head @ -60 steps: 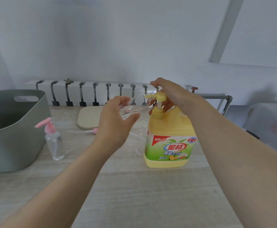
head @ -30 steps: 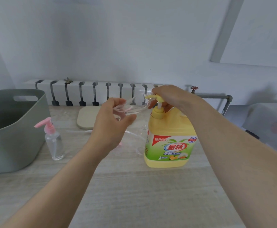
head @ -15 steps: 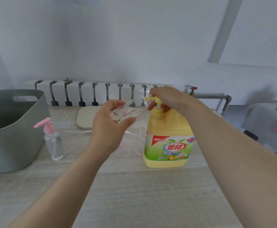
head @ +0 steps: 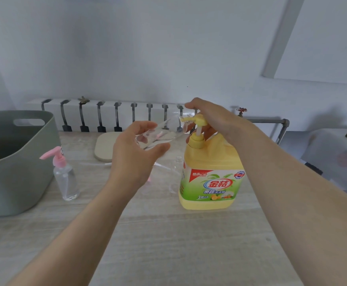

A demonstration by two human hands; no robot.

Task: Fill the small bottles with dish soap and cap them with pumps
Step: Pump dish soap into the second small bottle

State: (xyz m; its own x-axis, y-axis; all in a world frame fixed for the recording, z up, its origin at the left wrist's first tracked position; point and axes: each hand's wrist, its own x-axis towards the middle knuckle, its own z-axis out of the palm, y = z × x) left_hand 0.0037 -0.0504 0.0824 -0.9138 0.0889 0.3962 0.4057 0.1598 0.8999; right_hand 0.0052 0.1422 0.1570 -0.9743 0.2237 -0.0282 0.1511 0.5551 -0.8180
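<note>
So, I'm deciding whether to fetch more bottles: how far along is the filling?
Done: one small bottle beside the grey tub wears a pink pump; its fill level is unclear. In hand: the left hand holds a clear bottle tilted to the spout of the soap jug, the right hand grips the pump head. Left: an uncapped bottle beside the jug, plus pumps for both.

A single wide-angle camera, worn on the head, looks forward and down onto the worktop (head: pixel 168 250), facing the white wall (head: pixel 148 48) and radiator (head: pixel 125 113) at its far edge. The left hand (head: pixel 133 159) and right hand (head: pixel 216 116) sit close, at mid-frame.
</note>
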